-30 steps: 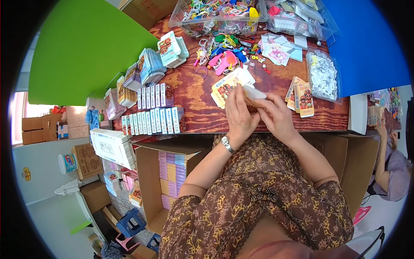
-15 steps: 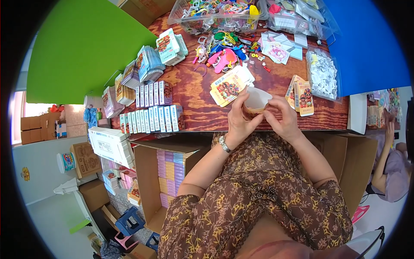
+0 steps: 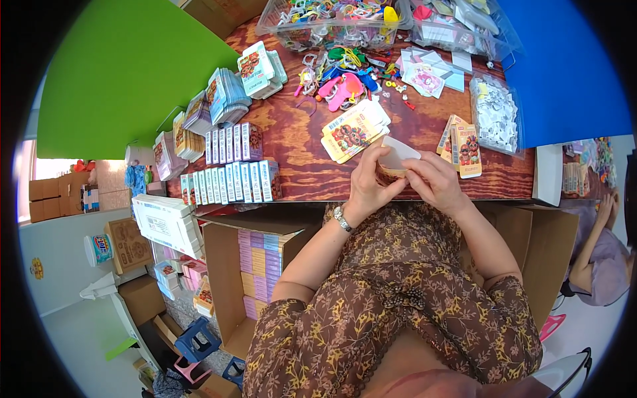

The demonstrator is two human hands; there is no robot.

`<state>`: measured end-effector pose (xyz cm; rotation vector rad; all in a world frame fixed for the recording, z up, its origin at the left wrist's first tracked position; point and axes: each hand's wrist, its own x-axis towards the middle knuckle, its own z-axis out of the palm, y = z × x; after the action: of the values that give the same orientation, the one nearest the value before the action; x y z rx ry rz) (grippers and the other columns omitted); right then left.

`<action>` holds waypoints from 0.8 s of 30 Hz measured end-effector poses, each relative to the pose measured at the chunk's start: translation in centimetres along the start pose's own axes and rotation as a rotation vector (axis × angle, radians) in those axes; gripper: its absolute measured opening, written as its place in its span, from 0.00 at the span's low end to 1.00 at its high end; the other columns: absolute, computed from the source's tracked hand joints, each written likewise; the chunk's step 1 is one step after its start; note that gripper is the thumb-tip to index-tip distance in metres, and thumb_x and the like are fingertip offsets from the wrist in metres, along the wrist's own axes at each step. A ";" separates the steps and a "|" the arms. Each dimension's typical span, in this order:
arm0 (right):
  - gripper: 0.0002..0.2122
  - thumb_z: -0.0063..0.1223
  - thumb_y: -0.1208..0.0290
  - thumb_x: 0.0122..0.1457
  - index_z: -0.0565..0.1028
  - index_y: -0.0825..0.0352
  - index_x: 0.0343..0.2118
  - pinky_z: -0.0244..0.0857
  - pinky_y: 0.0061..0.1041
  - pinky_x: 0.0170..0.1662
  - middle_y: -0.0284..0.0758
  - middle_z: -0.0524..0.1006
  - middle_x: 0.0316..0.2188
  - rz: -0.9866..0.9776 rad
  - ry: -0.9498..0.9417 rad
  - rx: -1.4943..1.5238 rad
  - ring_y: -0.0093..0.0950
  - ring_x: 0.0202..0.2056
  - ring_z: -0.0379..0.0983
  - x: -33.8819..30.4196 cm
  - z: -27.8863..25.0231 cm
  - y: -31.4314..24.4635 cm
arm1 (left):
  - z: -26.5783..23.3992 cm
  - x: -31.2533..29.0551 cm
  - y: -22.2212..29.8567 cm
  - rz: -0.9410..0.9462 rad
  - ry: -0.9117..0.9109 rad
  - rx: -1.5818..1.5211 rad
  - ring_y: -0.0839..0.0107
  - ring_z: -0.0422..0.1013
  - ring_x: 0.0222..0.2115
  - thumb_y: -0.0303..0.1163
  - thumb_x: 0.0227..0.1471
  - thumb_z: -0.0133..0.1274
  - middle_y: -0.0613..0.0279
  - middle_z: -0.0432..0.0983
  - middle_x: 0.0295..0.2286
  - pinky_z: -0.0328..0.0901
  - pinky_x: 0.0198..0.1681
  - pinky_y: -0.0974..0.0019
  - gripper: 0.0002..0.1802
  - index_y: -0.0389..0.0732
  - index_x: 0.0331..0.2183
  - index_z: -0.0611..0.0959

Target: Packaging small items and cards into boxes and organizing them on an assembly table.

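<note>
Left hand (image 3: 369,178) and right hand (image 3: 435,180) are pinching 1 small carton (image 3: 399,156), half-curled around it over the near edge of the tabletop (image 3: 308,187), so I'm guessing they're shaping it, next move probably needing a steady grip.

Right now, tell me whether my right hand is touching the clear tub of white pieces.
Apart. The head view shows the right hand well short of the clear tub, with yellow cartons lying between them.
</note>
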<state>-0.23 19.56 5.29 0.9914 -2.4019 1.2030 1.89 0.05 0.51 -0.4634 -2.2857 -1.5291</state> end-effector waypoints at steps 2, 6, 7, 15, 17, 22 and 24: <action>0.10 0.58 0.79 0.59 0.78 0.70 0.44 0.72 0.26 0.36 0.38 0.77 0.37 0.079 -0.121 0.140 0.28 0.33 0.77 0.1 -0.2 0.1 | -0.1 -0.1 -0.1 -0.005 -0.016 0.019 0.59 0.76 0.48 0.29 0.39 0.73 0.46 0.72 0.51 0.74 0.47 0.60 0.40 0.36 0.52 0.69; 0.09 0.53 0.76 0.64 0.76 0.70 0.46 0.71 0.22 0.39 0.32 0.77 0.39 0.488 0.055 0.566 0.21 0.38 0.75 0.8 -0.2 -0.5 | 0.0 -0.1 -0.1 0.009 0.015 0.060 0.52 0.75 0.48 0.31 0.38 0.73 0.42 0.72 0.51 0.73 0.47 0.58 0.38 0.37 0.50 0.70; 0.09 0.52 0.75 0.65 0.76 0.70 0.46 0.70 0.21 0.42 0.31 0.77 0.40 0.573 0.021 0.578 0.19 0.40 0.74 1.2 -0.2 0.1 | 0.2 -0.1 -0.2 0.044 0.022 0.078 0.47 0.74 0.50 0.31 0.39 0.73 0.39 0.71 0.52 0.73 0.47 0.57 0.38 0.37 0.49 0.70; 0.09 0.55 0.72 0.65 0.78 0.71 0.43 0.70 0.21 0.45 0.30 0.77 0.37 0.631 -0.162 0.685 0.19 0.42 0.75 1.4 0.4 0.6 | 0.9 -0.7 -1.0 0.059 0.019 0.071 0.46 0.71 0.53 0.29 0.40 0.72 0.38 0.69 0.56 0.71 0.51 0.55 0.42 0.37 0.53 0.66; 0.09 0.56 0.72 0.64 0.78 0.71 0.42 0.71 0.20 0.42 0.31 0.77 0.37 0.604 -0.146 0.644 0.19 0.40 0.76 1.8 0.6 0.1 | 1.1 -0.7 -1.0 0.051 0.031 0.071 0.47 0.71 0.54 0.28 0.40 0.72 0.39 0.68 0.56 0.71 0.52 0.55 0.43 0.36 0.54 0.65; 0.09 0.61 0.76 0.56 0.80 0.68 0.41 0.73 0.26 0.42 0.36 0.78 0.37 0.487 -0.184 0.169 0.28 0.40 0.77 2.6 0.2 -0.8 | 1.1 -0.5 -0.5 0.019 0.060 0.003 0.50 0.70 0.54 0.27 0.39 0.71 0.43 0.66 0.57 0.70 0.52 0.55 0.49 0.34 0.60 0.62; 0.09 0.61 0.77 0.55 0.80 0.67 0.40 0.72 0.29 0.41 0.37 0.77 0.36 0.381 -0.167 0.065 0.32 0.39 0.76 2.5 0.3 -1.0 | 1.1 -0.6 -0.5 0.001 0.042 0.028 0.50 0.70 0.54 0.27 0.39 0.71 0.43 0.66 0.57 0.69 0.53 0.55 0.50 0.33 0.61 0.61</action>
<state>-1.37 17.76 6.95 0.6924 -2.7908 1.3757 2.06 0.85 -0.56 -0.4201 -2.2719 -1.4902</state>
